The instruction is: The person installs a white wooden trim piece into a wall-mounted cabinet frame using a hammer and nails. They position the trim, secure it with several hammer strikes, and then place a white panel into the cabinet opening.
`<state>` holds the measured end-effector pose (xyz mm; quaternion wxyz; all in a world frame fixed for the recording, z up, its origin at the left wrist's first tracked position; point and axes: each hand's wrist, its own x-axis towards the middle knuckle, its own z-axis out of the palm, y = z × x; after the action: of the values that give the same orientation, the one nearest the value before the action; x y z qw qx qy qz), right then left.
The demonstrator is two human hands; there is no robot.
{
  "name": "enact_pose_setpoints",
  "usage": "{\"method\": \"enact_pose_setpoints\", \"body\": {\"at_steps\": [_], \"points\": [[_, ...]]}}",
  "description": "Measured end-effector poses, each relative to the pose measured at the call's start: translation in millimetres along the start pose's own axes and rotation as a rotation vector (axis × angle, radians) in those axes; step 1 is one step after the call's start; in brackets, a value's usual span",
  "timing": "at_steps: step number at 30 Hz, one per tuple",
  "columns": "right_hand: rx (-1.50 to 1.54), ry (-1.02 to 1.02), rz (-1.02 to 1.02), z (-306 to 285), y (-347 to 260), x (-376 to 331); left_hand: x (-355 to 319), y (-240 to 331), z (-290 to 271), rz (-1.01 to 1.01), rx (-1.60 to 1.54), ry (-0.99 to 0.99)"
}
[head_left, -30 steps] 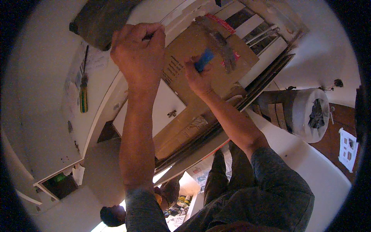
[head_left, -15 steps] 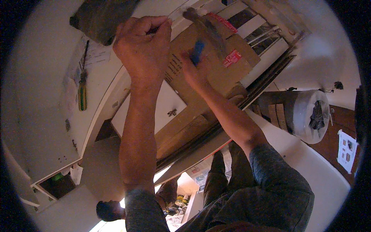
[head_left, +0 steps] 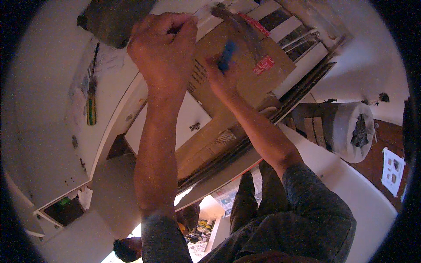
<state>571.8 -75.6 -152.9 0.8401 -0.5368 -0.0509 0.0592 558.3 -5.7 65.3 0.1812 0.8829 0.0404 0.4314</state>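
My left hand (head_left: 162, 48) is raised over the white panel edge, its fingers curled and thumb pressed in a pinch. Whatever sits in that pinch is too small or hidden to make out. To its right, my right hand (head_left: 219, 79) is wrapped round the blue handle of a hammer (head_left: 227, 53). The hammer's dark head is smeared by motion and lies toward the far side, above a brown cardboard sheet (head_left: 245, 87). The cardboard carries red labels and dark print. Beside my left wrist lies a white square panel with a small metal fitting (head_left: 194, 126).
A screwdriver with a green and yellow handle (head_left: 91, 105) lies on the white surface at left. A dark cloth-like bundle (head_left: 116, 22) is at the far left. At right stands a plastic-wrapped roll (head_left: 351, 131). Another person's head (head_left: 127, 249) shows at the lower left.
My left hand has shifted slightly up and left, still pinched. The blurred hammer has moved slightly to the right in my right hand. The other person's head has dropped a little.
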Motion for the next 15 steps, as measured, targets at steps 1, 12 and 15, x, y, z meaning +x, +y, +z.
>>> {"method": "enact_pose_setpoints", "body": {"at_steps": [1,12,15], "points": [[0.032,-0.005,0.05,0,-1,1,1,0,0,0.023,0.01,-0.002],[0.157,0.014,0.101,-1,1,2,0,4,-3,0.026,0.041,0.015],[0.138,0.059,-0.069,6,5,-9,-3,-3,-8,0.046,0.043,0.025]]}}
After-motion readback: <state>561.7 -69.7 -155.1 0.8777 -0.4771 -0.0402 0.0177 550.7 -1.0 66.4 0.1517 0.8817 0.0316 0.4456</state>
